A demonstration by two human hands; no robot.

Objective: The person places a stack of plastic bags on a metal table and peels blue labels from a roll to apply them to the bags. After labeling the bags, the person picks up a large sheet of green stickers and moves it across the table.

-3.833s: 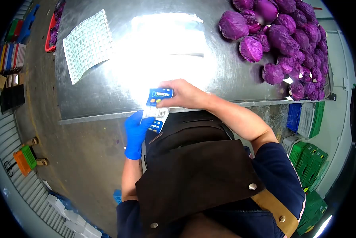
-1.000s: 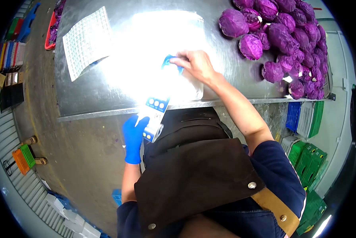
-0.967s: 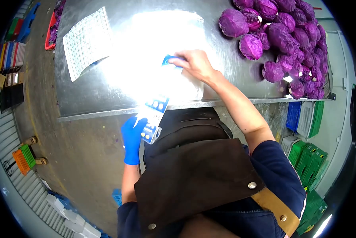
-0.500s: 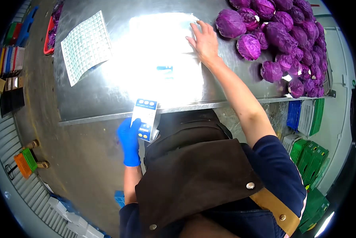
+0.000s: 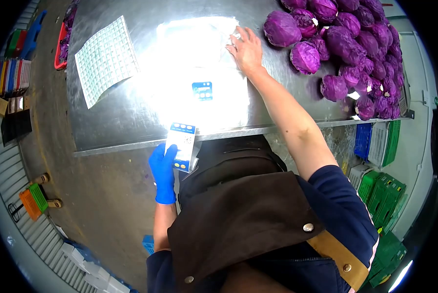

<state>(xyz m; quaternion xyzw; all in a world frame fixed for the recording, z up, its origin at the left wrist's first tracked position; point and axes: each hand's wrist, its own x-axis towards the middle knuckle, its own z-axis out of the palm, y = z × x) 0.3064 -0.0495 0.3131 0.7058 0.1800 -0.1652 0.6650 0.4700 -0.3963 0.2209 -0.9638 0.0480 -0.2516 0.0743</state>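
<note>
My left hand, in a blue glove, grips a small stack of white and blue printed cards at the table's front edge. My bare right hand lies on the steel table with its fingers apart and slightly bent. Its fingertips touch the right side of a clear plastic sheet or bag, which looks wrinkled there. Strong glare hides much of the plastic's outline. A blue printed label shows in the glare nearer to me.
Many red cabbages are heaped on the right of the steel table. A sheet of small printed labels lies at the left, partly curled. Green crates stand to the right below, and a red crate at the far left.
My right hand has shifted slightly left, its fingers a little more bent, and the plastic under it has wrinkled. The blue label shows more clearly. My left hand still holds the cards.
</note>
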